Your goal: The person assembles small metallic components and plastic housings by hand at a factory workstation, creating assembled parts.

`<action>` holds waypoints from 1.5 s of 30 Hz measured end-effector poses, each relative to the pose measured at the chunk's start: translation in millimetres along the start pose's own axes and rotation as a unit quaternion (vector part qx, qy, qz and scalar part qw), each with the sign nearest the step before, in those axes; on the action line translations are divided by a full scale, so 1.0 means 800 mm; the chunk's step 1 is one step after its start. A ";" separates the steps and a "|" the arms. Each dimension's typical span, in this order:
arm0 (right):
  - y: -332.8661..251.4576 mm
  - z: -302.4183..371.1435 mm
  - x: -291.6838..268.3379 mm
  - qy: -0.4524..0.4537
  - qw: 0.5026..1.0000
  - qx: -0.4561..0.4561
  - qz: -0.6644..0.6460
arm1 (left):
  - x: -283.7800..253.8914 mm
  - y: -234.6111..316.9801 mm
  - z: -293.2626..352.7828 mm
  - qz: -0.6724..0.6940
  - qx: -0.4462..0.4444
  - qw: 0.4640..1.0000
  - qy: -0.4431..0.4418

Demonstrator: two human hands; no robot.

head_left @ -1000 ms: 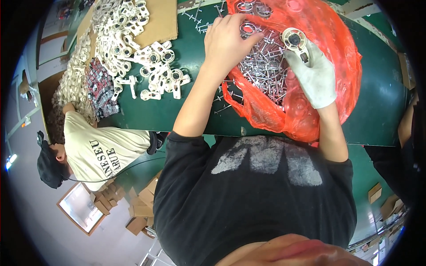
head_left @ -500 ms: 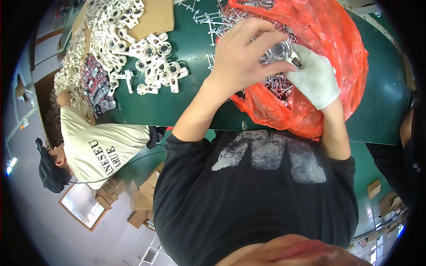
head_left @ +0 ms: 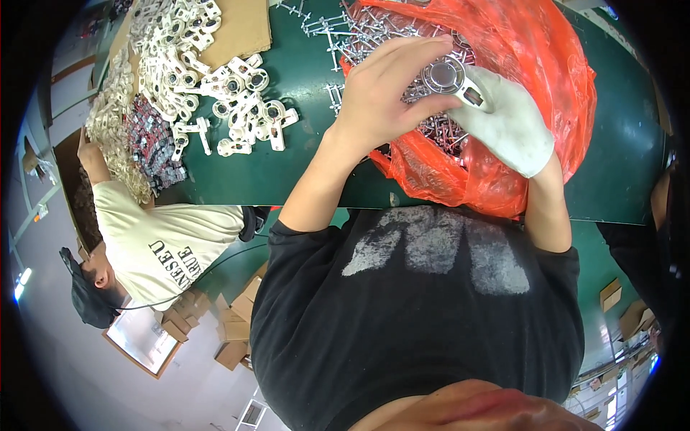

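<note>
My bare left hand curves its thumb and fingers around a white plastic part with a round, dark-ringed metal disc. The thumb lies at the lower edge of the disc and the fingers arch over its top. The short slotted arm of this part is gripped by my right hand, which wears a whitish glove; its fingertips are partly hidden. Beneath both hands lies a red plastic bag, opened over a heap of thin metal cross-shaped pieces.
More metal pieces spill left of the bag onto the green table. Several similar white parts are piled to the left, by a cardboard sheet and a dark red-grey heap. A person in a cream shirt works at far left.
The white part has turned so its disc and slotted arm show more plainly. Both hands stay close together around it. The co-worker's arm has shifted.
</note>
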State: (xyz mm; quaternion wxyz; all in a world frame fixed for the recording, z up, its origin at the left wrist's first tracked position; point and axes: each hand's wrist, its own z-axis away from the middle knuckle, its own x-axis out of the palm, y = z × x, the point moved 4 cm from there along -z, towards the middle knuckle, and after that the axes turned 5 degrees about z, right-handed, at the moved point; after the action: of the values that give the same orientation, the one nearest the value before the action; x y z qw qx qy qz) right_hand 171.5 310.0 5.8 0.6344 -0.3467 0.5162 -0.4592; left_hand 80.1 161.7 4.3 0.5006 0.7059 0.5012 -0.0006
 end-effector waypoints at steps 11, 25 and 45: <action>0.004 0.011 0.006 0.001 0.997 -0.016 -0.076 | 0.000 0.030 -0.009 0.239 -0.047 0.967 -0.067; 0.003 0.016 0.016 0.139 0.946 -0.202 0.212 | 0.004 0.023 0.003 0.362 -0.179 0.913 -0.063; 0.004 0.002 0.020 0.039 0.974 0.018 0.221 | -0.191 -0.089 0.052 -0.481 -0.460 0.745 -0.054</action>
State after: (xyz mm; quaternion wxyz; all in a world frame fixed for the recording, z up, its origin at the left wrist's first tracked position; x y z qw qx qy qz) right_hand 174.7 296.2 -1.9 0.7055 -0.1942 0.5962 -0.3304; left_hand -25.3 24.4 10.2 0.7239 0.0548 0.6860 -0.0486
